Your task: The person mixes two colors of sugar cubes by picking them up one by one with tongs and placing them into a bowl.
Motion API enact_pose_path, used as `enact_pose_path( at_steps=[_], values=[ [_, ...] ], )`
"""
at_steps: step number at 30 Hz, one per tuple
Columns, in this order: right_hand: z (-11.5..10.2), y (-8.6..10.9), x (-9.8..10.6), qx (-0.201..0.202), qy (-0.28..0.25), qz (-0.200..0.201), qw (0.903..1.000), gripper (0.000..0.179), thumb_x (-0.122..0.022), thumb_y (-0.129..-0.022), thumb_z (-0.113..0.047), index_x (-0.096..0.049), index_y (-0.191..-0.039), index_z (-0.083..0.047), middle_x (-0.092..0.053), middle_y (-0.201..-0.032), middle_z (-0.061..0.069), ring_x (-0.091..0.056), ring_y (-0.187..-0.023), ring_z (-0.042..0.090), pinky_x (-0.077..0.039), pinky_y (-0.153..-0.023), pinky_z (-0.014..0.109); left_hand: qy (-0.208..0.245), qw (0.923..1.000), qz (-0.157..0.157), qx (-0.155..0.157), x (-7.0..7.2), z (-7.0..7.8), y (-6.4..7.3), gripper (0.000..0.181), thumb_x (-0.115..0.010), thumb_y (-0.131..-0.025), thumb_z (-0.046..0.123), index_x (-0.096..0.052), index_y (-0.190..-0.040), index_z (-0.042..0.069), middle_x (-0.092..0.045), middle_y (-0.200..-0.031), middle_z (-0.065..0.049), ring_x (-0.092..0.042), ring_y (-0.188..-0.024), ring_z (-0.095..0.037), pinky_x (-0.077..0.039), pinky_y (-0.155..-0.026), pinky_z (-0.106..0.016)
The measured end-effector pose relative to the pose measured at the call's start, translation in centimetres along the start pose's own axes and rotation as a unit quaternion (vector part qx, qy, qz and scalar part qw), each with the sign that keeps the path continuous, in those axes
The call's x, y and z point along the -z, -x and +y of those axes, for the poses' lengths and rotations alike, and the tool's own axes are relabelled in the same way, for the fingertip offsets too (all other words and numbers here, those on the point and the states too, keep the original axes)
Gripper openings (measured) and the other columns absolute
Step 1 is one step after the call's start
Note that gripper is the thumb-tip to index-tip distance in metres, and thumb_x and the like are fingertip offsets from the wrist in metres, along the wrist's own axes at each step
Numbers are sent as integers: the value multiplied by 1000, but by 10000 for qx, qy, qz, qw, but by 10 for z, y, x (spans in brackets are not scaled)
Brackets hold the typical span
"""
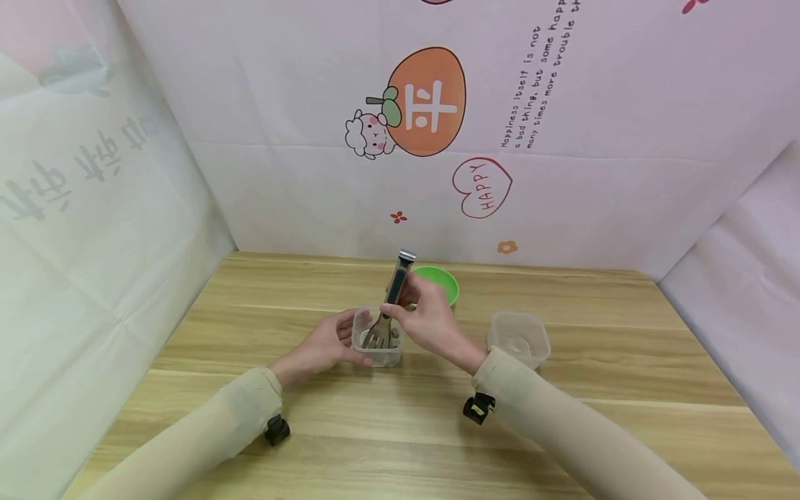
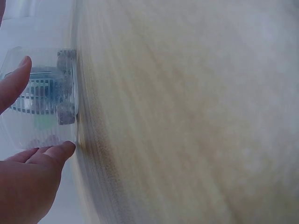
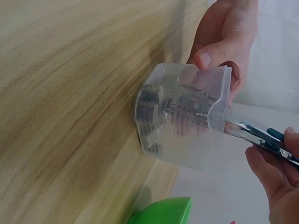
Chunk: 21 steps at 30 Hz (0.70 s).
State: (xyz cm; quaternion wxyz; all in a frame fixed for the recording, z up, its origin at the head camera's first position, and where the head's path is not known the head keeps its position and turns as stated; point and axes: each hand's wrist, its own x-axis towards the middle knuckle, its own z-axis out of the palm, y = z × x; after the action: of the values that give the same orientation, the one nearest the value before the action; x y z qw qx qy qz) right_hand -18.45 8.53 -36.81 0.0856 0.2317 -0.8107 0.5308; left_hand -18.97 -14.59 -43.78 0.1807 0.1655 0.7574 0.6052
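Note:
A clear plastic container [image 1: 385,358] sits upright on the wooden table, left of the table's middle. My left hand [image 1: 325,344] grips it from the left, with the thumb [image 2: 16,86] on one side and the fingers on another. In my right hand [image 1: 430,318] is a pair of metal tongs [image 1: 397,286] with dark handle grips, pointed down. Their slotted, fork-like ends are inside the container. Several small grey lumps [image 3: 148,114] lie on the container's bottom in the right wrist view. Whether the tongs pinch one of them cannot be made out.
Behind my right hand stands a green bowl [image 1: 442,279], partly covered by it. A second clear container [image 1: 520,335] is to the right, close to my right sleeve [image 1: 525,389]. A printed white cloth [image 1: 300,208] hangs along the table's back edge.

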Motion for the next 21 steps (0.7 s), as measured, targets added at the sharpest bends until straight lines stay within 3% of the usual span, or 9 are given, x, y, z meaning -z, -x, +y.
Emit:
enact_pose_path(
  at_steps=[13, 21],
  values=[
    [3, -6, -2, 47, -166, 658, 9977, 16, -80, -93, 0, -67, -102, -4, -73, -89, 5, -71, -79, 18, -65, -72, 32, -37, 9999, 40, 91, 1, 0, 1, 100, -90, -80, 0, -31, -161, -5, -46, -158, -23, -45, -145, -38, -39, -120, -47],
    [11, -7, -5, -84, -88, 734, 9972, 17, -80, -92, 0, -67, -101, -4, -72, -87, 4, -70, -77, 17, -64, -71, 31, -115, 9998, 75, 166, 0, 1, 1, 100, -90, -81, 0, -31, -161, -5, -43, -161, -23, -43, -147, -38, -37, -121, -47]
  ],
)
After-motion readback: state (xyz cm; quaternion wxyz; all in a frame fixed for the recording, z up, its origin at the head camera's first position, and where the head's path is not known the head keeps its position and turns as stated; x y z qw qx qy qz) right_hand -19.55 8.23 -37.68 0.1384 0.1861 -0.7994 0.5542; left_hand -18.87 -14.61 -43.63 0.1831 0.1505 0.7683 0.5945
